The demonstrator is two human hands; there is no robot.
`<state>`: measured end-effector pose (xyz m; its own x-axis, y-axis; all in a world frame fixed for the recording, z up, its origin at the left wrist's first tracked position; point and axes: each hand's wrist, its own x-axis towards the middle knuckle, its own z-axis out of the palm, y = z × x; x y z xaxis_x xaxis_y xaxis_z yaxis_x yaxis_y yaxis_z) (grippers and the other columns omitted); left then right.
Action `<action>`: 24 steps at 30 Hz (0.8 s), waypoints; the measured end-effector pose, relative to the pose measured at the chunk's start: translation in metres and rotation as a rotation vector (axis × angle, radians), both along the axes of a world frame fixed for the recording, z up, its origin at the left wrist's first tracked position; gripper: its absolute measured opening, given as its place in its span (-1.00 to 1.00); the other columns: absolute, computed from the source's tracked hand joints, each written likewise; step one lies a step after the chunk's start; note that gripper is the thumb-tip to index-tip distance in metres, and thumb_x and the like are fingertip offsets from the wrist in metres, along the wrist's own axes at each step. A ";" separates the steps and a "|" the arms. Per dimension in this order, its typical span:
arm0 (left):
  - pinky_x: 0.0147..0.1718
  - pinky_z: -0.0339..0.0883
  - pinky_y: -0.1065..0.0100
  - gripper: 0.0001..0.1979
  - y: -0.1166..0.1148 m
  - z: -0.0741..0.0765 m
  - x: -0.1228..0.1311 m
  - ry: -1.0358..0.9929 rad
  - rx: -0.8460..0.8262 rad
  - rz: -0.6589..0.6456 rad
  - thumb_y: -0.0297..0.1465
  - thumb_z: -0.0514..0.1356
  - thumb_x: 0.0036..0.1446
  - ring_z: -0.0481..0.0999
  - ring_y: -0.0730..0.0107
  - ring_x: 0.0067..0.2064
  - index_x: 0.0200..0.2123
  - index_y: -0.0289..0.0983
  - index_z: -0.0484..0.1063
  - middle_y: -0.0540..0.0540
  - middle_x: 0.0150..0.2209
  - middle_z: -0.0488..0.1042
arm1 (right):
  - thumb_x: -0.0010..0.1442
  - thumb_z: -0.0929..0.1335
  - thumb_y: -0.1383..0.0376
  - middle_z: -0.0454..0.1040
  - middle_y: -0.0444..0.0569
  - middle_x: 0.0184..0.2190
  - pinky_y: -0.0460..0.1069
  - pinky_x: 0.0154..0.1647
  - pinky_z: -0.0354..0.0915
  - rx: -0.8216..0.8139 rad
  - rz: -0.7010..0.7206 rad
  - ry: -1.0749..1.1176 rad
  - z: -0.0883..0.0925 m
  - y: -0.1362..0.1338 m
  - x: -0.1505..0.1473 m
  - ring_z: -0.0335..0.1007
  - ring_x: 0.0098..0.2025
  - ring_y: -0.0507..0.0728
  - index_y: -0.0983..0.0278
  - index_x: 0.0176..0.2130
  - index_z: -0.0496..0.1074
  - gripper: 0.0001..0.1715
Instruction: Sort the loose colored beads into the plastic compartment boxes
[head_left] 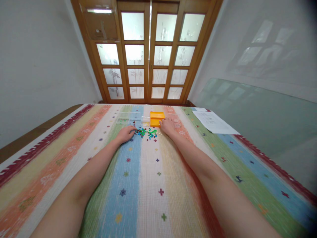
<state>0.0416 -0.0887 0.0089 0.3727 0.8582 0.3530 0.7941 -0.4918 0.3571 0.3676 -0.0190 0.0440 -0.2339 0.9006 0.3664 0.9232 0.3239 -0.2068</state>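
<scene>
A heap of small coloured beads (148, 133), mostly green, blue and dark red, lies on a striped cloth (146, 185). My left hand (126, 133) rests on the cloth at the heap's left edge, fingers curled loosely with the tips among the beads. My right hand (167, 126) lies at the heap's right edge, fingers reaching toward an orange tray (156, 118) just behind the beads. Whether either hand pinches a bead is too small to see.
Several clear plastic boxes (129, 118) stand left of the orange tray. A white printed sheet (213, 122) lies at the far right of the cloth. A wooden glazed door (148, 49) stands behind the table, and a glass pane (260, 115) leans on the right wall.
</scene>
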 end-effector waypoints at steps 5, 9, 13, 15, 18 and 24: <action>0.16 0.41 0.14 -0.66 0.000 0.000 0.001 -0.026 -0.004 -0.004 -0.34 0.09 0.33 0.56 0.16 0.09 0.05 -0.17 0.60 -0.12 0.08 0.58 | 0.48 0.23 0.07 0.60 0.26 0.03 0.25 0.33 0.00 0.011 0.051 0.015 -0.001 -0.003 -0.007 0.32 0.21 0.36 0.30 0.05 0.63 -0.48; 0.15 0.41 0.14 -0.65 -0.001 0.000 0.001 -0.022 -0.005 -0.009 -0.34 0.09 0.33 0.56 0.16 0.08 0.05 -0.16 0.60 -0.13 0.07 0.57 | 0.48 0.20 0.11 0.61 0.24 0.01 0.29 0.31 0.00 0.022 0.061 0.009 -0.005 -0.007 -0.009 0.29 0.21 0.38 0.26 0.03 0.64 -0.49; 0.14 0.41 0.16 -0.66 -0.001 0.001 0.002 -0.018 -0.006 -0.002 -0.35 0.10 0.33 0.56 0.17 0.07 0.05 -0.14 0.60 -0.11 0.06 0.58 | 0.47 0.18 0.13 0.60 0.27 0.01 0.34 0.29 -0.01 0.036 0.053 0.001 -0.007 -0.009 -0.009 0.26 0.22 0.41 0.26 0.04 0.63 -0.48; 0.14 0.41 0.16 -0.65 -0.002 0.001 0.002 -0.017 -0.008 -0.001 -0.35 0.09 0.33 0.56 0.18 0.07 0.05 -0.14 0.60 -0.12 0.07 0.57 | 0.45 0.20 0.14 0.60 0.28 0.02 0.35 0.29 -0.02 0.043 0.058 -0.005 -0.007 -0.011 -0.010 0.25 0.23 0.42 0.25 0.05 0.63 -0.50; 0.16 0.40 0.15 -0.65 -0.001 0.000 0.002 -0.011 0.000 -0.003 -0.35 0.08 0.33 0.56 0.17 0.09 0.05 -0.15 0.60 -0.12 0.08 0.57 | 0.41 0.25 0.13 0.59 0.26 0.03 0.36 0.29 -0.04 0.051 0.076 -0.016 -0.006 -0.012 -0.010 0.22 0.24 0.42 0.20 0.08 0.62 -0.54; 0.17 0.40 0.16 -0.65 0.000 -0.001 0.001 -0.015 -0.001 -0.005 -0.35 0.09 0.33 0.56 0.17 0.09 0.06 -0.16 0.60 -0.13 0.09 0.56 | 0.39 0.25 0.20 0.59 0.30 0.00 0.33 0.25 -0.01 0.051 0.059 -0.043 -0.004 -0.013 -0.008 0.26 0.20 0.42 0.25 0.06 0.61 -0.57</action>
<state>0.0427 -0.0887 0.0080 0.3713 0.8567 0.3581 0.7865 -0.4952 0.3691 0.3597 -0.0322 0.0402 -0.3023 0.8654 0.3996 0.9099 0.3869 -0.1495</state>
